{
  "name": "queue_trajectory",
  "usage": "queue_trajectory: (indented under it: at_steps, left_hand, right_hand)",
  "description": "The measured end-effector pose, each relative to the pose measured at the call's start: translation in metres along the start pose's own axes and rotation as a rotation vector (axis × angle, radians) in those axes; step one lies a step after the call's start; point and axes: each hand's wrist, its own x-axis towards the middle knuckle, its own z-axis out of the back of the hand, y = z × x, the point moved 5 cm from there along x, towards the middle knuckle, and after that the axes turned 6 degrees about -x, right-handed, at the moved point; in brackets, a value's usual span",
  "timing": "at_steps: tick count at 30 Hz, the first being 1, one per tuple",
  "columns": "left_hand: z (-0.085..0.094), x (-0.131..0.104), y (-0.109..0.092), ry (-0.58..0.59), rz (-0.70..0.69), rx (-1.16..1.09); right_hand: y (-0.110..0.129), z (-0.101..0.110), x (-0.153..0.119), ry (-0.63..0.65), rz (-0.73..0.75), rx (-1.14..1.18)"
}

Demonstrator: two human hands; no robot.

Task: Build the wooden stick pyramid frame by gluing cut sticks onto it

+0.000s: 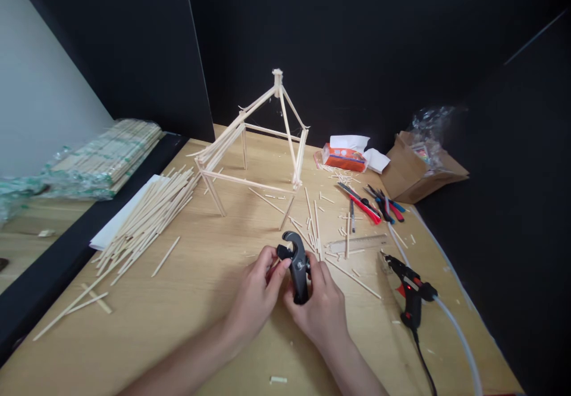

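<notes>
In front of me both hands hold a black clamp-like tool (300,274) with a curved, hooked jaw at its top. My left hand (256,292) pinches the jaw end from the left, fingers closed. A small pale bit shows inside the hook; whether my left hand holds it too is hidden. Around the lower body and the side knob, my right hand (325,307) is closed. Beyond my hands stands a frame of thin wooden sticks (250,182), four-sided with legs and slanting sticks that meet at a peak.
A pile of sticks (149,220) lies on white paper at left, with bagged sticks (107,155) behind. At right are a glue gun (410,286), a ruler (357,242), a red cutter knife (360,203), pliers (386,203), an orange tissue pack (343,157) and a cardboard box (408,173).
</notes>
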Motion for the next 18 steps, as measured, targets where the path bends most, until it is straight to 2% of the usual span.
queue_trajectory:
  at_steps: [18]
  left_hand:
    - [-0.0029, -0.0003, 0.0059, 0.007, 0.025, -0.042]
  right_hand:
    - [-0.0003, -0.0028, -0.0012, -0.012, 0.018, -0.033]
